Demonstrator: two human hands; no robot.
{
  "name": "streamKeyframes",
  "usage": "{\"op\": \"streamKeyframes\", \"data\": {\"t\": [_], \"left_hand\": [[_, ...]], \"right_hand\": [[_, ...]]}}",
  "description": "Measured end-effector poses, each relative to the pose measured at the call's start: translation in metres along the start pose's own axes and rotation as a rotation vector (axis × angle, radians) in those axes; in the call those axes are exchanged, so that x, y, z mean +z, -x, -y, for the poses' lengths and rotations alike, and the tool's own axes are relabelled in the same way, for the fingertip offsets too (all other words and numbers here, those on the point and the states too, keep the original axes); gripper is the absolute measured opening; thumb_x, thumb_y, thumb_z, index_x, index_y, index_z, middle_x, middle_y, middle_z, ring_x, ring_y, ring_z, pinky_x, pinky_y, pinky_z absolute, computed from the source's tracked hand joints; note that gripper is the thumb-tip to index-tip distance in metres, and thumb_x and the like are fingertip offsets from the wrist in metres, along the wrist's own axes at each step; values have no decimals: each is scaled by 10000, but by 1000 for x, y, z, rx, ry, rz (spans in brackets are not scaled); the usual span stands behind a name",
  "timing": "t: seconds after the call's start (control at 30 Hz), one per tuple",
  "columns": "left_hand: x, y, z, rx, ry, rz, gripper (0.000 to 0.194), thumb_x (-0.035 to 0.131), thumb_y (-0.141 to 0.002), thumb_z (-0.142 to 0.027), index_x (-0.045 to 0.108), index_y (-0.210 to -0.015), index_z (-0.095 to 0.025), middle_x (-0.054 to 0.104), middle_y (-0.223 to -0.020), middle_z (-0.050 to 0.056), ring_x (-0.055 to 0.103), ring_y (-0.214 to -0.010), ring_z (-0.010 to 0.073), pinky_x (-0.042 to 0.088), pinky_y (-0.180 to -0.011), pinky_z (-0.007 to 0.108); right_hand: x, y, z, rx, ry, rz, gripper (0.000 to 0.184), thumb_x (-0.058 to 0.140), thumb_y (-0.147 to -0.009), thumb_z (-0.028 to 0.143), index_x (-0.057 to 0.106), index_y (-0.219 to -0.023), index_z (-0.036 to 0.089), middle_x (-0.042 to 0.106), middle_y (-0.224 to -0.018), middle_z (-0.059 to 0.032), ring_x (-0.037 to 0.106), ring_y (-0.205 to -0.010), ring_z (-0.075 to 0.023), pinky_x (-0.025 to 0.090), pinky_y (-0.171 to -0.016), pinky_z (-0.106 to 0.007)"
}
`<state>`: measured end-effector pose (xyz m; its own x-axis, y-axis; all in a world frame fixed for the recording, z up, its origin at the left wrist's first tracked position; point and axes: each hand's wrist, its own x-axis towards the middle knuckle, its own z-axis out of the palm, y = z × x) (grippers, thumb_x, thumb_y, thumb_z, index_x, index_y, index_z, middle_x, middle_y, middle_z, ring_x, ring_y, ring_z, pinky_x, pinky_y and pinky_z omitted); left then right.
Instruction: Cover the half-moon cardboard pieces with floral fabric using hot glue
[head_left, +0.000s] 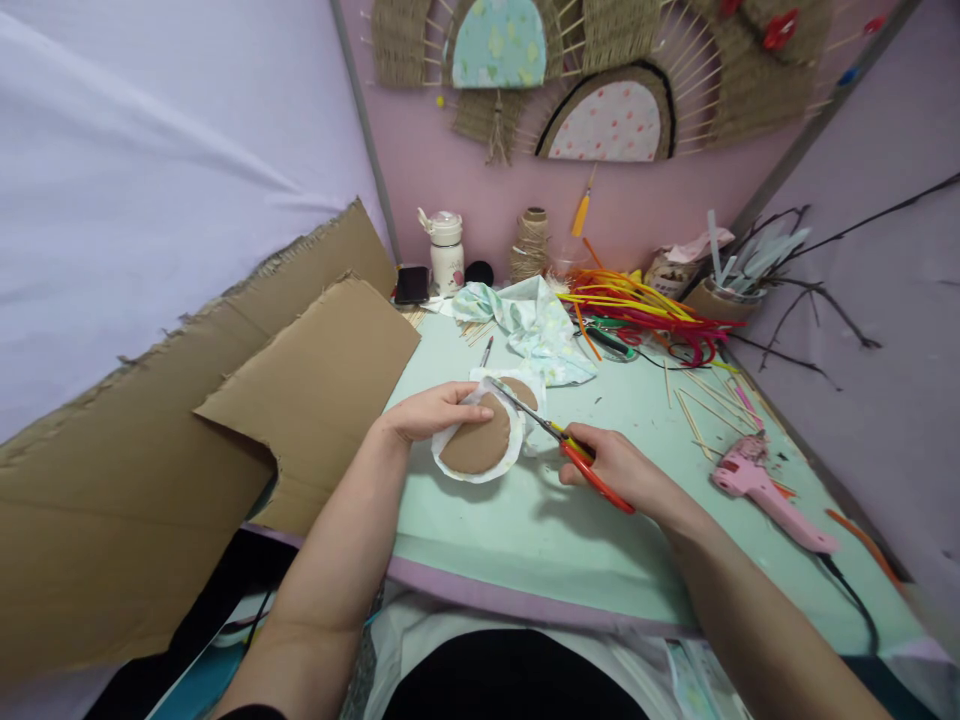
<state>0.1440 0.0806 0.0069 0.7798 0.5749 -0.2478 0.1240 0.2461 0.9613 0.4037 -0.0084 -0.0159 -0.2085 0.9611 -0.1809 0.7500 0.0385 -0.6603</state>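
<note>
White cloth wall (150, 120): glowing in bright, diffuse light, its folds showing softly
Surface (465, 530): receiving even light, a soft shadow lying below the right hand (611, 465)
Forearms (337, 560): stretching outward through wide-angle distortion

A craft workspace, shown by the glue gun (772, 494), twine spool (530, 247) and cardboard sheets (330, 390).

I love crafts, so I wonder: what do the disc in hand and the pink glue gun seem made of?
Disc: matte cardboard, probably, by its flat tan face; the white rim could be cloth or paper. Glue gun: likely plastic, by its smooth, lightly shiny body.
</note>
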Motion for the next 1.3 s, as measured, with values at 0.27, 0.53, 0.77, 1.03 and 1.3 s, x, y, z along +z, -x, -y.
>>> {"op": "streamKeyframes", "data": {"t": [0.27, 0.53, 0.77, 1.03, 1.3], "left_hand": [[-2, 0, 2, -13, 65, -22, 339, 713, -746, -333, 655, -1044, -182, 724, -971, 64, 674, -824, 181, 505, -700, 255], [-1, -1, 3, -43, 137, -20, 327, 735, -726, -307, 657, -1012, -169, 730, -926, 62, 675, -776, 171, 496, -663, 246], [-1, -1, 3, -53, 111, -29, 364, 732, -727, -307, 653, -1055, -170, 729, -954, 72, 674, -789, 179, 499, -675, 254], [-2, -1, 3, -39, 116, -57, 391, 706, -738, -400, 664, -1049, -167, 721, -953, 87, 667, -785, 194, 485, -662, 256], [-2, -1, 3, -40, 132, -62, 359, 681, -763, -421, 671, -1025, -176, 719, -942, 77, 662, -789, 184, 469, -665, 249]], "right_hand": [[0, 1, 0, -7, -42, -22, 282, 624, -658, 358, 380, -637, 219, 418, -564, 73, 359, -536, -107, 253, -473, -216], [1, 1, 1, -20, -65, -43, 281, 636, -648, 362, 396, -620, 218, 452, -549, 71, 380, -539, -111, 264, -476, -214], [0, 3, 2, -18, -102, -65, 257, 646, -660, 399, 484, -611, 206, 510, -530, 51, 402, -526, -115, 275, -476, -216], [1, 1, -1, -4, -140, -42, 283, 618, -693, 416, 461, -598, 201, 486, -537, 50, 383, -533, -113, 282, -488, -222], [-2, 2, 3, -6, -106, 2, 173, 598, -660, 345, 495, -668, 205, 486, -571, 57, 394, -539, -116, 288, -490, -221]]}}
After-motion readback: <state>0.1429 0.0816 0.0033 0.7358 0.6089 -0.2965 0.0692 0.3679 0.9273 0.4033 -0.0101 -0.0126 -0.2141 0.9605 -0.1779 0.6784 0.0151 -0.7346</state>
